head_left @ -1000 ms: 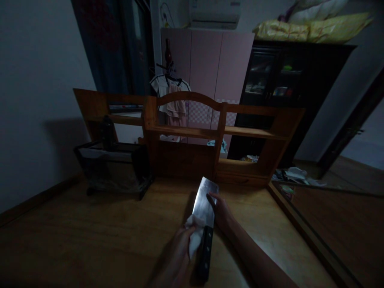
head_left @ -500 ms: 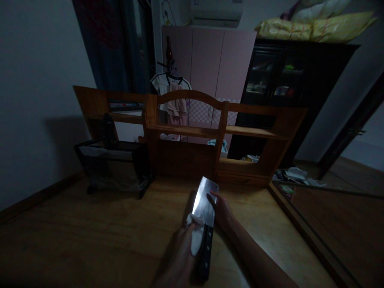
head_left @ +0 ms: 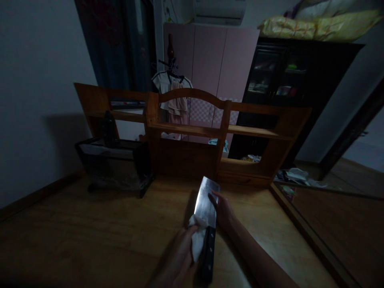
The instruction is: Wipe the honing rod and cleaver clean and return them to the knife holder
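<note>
A kitchen cleaver (head_left: 205, 202) with a broad shiny blade and a black riveted handle (head_left: 209, 254) is held above the wooden surface, blade pointing away from me. My right hand (head_left: 224, 210) grips the blade's right edge near the far end, a fingertip on its upper face. My left hand (head_left: 183, 245) is closed on a crumpled white cloth or tissue (head_left: 198, 236), which is pressed against the blade's left side close to the handle. The undersides of the blade and the left fingers are hidden.
A wooden shelf unit (head_left: 187, 129) spans the back of the wooden surface (head_left: 99, 236). At its left stands a dark, glass-fronted box (head_left: 117, 168) with a black object on top. Beyond are pink wardrobe doors (head_left: 210, 60), hanging clothes (head_left: 177, 98) and a black cabinet (head_left: 315, 76).
The view has shifted slightly. Both hands keep their hold on the cleaver and the white cloth, with the left hand and cloth at nearly the same place on the blade.
</note>
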`<state>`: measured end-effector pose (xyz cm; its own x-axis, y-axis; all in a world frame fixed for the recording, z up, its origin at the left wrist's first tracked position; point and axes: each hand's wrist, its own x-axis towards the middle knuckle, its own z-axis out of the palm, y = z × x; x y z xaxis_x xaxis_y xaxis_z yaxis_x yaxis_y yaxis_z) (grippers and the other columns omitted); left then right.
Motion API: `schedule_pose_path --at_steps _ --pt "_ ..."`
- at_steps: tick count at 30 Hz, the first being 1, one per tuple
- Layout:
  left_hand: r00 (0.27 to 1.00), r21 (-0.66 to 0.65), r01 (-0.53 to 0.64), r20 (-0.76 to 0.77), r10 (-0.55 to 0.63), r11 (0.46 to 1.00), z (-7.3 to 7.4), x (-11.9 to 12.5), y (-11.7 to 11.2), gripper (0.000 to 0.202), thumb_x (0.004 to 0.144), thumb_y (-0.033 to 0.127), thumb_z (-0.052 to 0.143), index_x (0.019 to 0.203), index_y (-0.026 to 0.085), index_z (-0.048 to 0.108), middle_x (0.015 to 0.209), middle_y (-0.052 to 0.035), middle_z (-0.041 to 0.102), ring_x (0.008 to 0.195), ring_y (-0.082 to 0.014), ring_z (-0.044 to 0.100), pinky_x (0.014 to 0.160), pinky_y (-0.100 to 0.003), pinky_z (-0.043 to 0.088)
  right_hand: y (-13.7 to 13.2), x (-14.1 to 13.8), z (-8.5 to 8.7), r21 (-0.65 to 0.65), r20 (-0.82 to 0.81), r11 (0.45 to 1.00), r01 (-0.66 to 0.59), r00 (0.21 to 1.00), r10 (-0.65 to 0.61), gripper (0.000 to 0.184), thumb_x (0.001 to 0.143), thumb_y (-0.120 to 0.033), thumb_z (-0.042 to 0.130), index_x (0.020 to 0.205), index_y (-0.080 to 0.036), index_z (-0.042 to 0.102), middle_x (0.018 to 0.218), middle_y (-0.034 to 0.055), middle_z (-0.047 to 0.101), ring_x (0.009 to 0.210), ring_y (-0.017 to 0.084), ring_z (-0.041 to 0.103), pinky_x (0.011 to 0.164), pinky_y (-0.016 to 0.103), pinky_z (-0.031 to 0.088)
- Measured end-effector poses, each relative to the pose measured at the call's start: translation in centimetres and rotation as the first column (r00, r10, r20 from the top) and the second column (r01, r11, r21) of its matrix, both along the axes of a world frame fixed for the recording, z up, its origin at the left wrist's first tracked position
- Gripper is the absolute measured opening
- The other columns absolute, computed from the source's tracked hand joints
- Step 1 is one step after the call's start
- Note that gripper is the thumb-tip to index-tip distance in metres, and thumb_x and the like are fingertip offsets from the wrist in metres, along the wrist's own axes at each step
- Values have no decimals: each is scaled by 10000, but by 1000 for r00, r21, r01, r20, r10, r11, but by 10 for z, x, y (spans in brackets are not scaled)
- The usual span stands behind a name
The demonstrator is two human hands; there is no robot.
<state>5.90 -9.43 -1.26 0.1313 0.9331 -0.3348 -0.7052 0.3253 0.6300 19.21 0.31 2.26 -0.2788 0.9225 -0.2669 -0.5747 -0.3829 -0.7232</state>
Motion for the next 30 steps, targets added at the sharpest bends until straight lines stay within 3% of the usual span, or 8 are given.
schedule_pose_path --at_steps 4,10,15,19,22,25,28,30 --pt "999 45 38 9 -38 998 -5 2 -1 294 729 184 693 996 85 620 982 -98 654 883 -183 628 842 -272 470 -2 0 2 -85 57 995 -48 997 53 423 757 -399 628 1082 -135 565 707 49 607 543 190 564 511 304 440" --pt "997 48 68 38 -69 997 -5 3 -5 276 758 164 660 1019 81 625 1024 -109 646 906 -189 620 866 -288 460 -4 -1 1 -77 106 996 -35 994 43 450 767 -378 603 1145 -145 531 681 44 589 516 207 558 484 324 435" --pt "996 20 44 80 -46 999 18 5 -14 264 709 161 684 952 69 635 974 -120 653 888 -207 621 868 -297 452 -3 -3 1 0 139 1000 -25 990 25 444 762 -411 637 1081 -114 554 749 79 615 569 228 586 516 347 458" --pt "994 -2 50 96 -50 999 31 13 -26 504 632 262 774 1061 49 620 1102 -164 611 970 -232 600 863 -294 451 -1 -3 0 101 168 995 19 985 -36 400 796 -406 625 1062 -113 563 744 63 604 536 192 556 482 314 436" --pt "996 26 38 -82 -36 999 24 17 -31 708 631 346 762 1247 69 549 1281 -168 511 1129 -257 529 905 -288 434 0 -3 0 165 152 985 46 986 -72 401 815 -371 622 1126 -131 538 844 72 625 626 181 588 553 295 464" --pt "934 65 79 -353 -51 995 18 13 -37 640 734 299 635 1329 103 507 1378 -121 433 1249 -240 439 971 -262 393 1 -2 -2 206 165 978 36 984 -71 444 828 -371 616 1193 -145 503 933 92 631 713 183 611 632 293 481" --pt "808 95 179 -582 -91 979 22 10 -48 580 812 232 483 1387 165 455 1405 -66 411 1276 -219 417 1014 -272 363 2 -3 -3 238 176 971 13 983 -57 495 828 -388 610 1238 -143 477 1001 114 628 743 203 620 648 311 486" --pt "670 153 270 -739 -71 951 24 11 -56 608 822 160 412 1428 200 388 1414 -47 399 1287 -205 409 1047 -282 331 0 -4 0 223 177 975 23 982 -64 526 821 -382 614 1257 -132 461 1035 130 624 767 218 626 651 319 489"
